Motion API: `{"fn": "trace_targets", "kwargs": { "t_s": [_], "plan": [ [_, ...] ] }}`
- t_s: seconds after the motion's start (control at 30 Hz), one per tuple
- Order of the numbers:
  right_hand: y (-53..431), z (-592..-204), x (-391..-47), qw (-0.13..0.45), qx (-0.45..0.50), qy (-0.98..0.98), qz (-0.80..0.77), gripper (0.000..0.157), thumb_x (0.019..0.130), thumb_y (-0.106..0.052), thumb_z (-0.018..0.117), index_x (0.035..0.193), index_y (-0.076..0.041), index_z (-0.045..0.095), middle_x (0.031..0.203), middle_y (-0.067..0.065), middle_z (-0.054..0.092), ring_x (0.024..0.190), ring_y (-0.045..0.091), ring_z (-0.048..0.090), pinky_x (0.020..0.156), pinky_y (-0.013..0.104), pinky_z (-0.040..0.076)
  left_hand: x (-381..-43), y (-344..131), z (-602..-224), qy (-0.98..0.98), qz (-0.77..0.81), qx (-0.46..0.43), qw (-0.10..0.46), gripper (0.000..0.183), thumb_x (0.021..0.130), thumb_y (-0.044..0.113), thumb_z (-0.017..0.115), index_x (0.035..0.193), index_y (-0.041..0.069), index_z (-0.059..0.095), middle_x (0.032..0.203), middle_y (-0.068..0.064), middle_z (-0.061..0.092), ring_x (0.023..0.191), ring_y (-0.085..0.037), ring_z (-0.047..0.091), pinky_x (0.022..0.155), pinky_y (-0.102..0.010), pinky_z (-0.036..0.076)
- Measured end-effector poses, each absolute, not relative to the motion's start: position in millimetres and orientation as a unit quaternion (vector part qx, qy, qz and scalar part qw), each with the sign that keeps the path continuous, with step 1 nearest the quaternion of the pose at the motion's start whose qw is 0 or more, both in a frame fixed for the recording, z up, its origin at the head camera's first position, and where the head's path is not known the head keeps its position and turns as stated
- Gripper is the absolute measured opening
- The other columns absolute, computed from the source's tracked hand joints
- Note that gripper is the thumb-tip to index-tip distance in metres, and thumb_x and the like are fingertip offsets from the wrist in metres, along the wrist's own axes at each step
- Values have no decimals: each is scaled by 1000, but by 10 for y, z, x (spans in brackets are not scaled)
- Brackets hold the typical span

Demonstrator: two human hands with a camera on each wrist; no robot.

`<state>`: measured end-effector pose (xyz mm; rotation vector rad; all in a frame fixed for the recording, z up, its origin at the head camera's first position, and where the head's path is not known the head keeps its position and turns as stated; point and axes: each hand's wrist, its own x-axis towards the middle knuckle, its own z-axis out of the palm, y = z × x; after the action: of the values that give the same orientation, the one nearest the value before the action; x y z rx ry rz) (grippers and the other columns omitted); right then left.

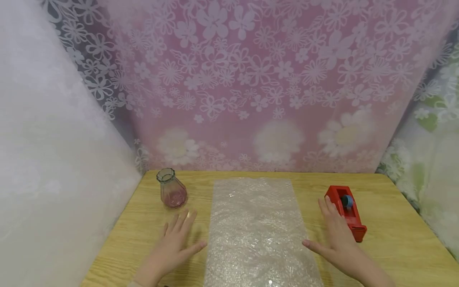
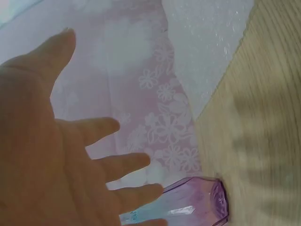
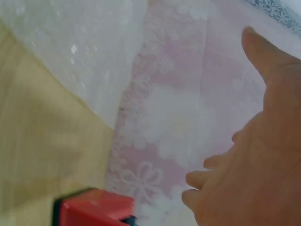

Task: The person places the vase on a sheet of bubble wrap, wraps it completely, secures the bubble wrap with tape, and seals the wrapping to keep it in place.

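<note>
My left hand hovers over the left part of the table with fingers spread, holding nothing. Just beyond its fingertips stands a ribbed glass vase, pinkish at the base and grey-blue at its wavy rim. The left wrist view shows the vase past the outstretched fingers. On the other side, my right hand is also empty, its fingers extended and its thumb pointing inward. It overlaps the near left side of a red tape dispenser in the head view. Between the hands lies a sheet of clear bubble wrap.
The wooden table ends at a pink flowered curtain behind. White cloth hangs along the left side, and a pale flowered cloth along the right. A small blue-black roll sits in the dispenser.
</note>
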<state>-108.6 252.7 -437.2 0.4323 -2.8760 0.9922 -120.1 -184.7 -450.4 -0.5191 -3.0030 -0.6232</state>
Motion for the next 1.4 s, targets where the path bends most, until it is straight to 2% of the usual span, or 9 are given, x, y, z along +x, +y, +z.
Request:
{"fn": "trace_targets", "kwargs": {
  "t_s": [0.17,0.33,0.43,0.6,0.93,1.03,1.13,1.27,1.4],
  "plan": [
    [2437,-4604,-1109,-37,150,-936,316,104,76,-50,71,152,-20,6,154,23,0,134,55,4,93,76,7,-1239,-1780,-4623,-957,-215,-189,-49,91,76,72,54,150,30,21,155,-5,17,141,-39,7,101,-71,9],
    [2357,-4806,-1111,-106,155,-941,282,104,72,-58,69,149,-11,19,151,29,8,132,57,5,91,78,7,-1266,-1686,-4761,-947,-211,-228,-86,94,71,71,59,149,35,21,156,-5,16,139,-45,3,100,-72,4],
    [2327,-4877,-1102,-163,129,-938,279,106,70,-61,69,149,-11,20,153,25,5,135,54,1,94,76,4,-1276,-1635,-4827,-939,-214,-248,-103,97,68,71,60,148,30,26,156,-10,15,138,-49,0,98,-73,2],
    [2310,-4942,-1080,-236,102,-928,269,106,69,-62,68,150,-13,22,156,18,3,137,49,-2,97,73,7,-1302,-1618,-4936,-935,-200,-269,-114,96,65,69,63,145,25,35,155,-13,15,136,-52,-3,98,-74,2],
    [2334,-4989,-1072,-227,102,-931,266,109,64,-62,71,149,-10,24,155,20,5,137,49,-3,99,72,3,-1423,-1675,-5071,-926,-234,-273,-119,91,71,68,62,147,32,28,157,-6,10,139,-44,-5,102,-70,2],
    [2338,-5009,-1073,-227,95,-934,259,111,63,-63,71,148,-10,25,155,20,6,137,49,-3,98,72,2,-1493,-1712,-5080,-925,-271,-258,-59,88,76,60,64,149,30,24,157,-7,7,139,-44,-2,100,-72,8],
    [2343,-5030,-1073,-227,89,-935,259,110,64,-63,71,149,-10,24,156,19,5,137,48,-3,98,73,1,-1610,-1768,-5034,-918,-319,-229,60,91,78,45,72,150,24,19,156,-13,3,138,-48,1,97,-73,12],
    [2348,-5041,-1066,-223,94,-931,273,107,67,-61,70,149,-10,24,156,19,3,137,48,-5,98,72,0,-1742,-1876,-4934,-889,-366,-183,205,105,71,29,81,151,13,15,154,-22,1,137,-50,-2,98,-73,9],
    [2345,-5020,-1059,-222,92,-919,312,102,73,-57,68,150,-12,18,155,20,0,137,48,-7,98,72,-2,-1804,-1974,-4865,-868,-396,-145,263,113,67,23,84,149,4,9,154,-23,-5,138,-47,-9,99,-73,4]
  ]
}}
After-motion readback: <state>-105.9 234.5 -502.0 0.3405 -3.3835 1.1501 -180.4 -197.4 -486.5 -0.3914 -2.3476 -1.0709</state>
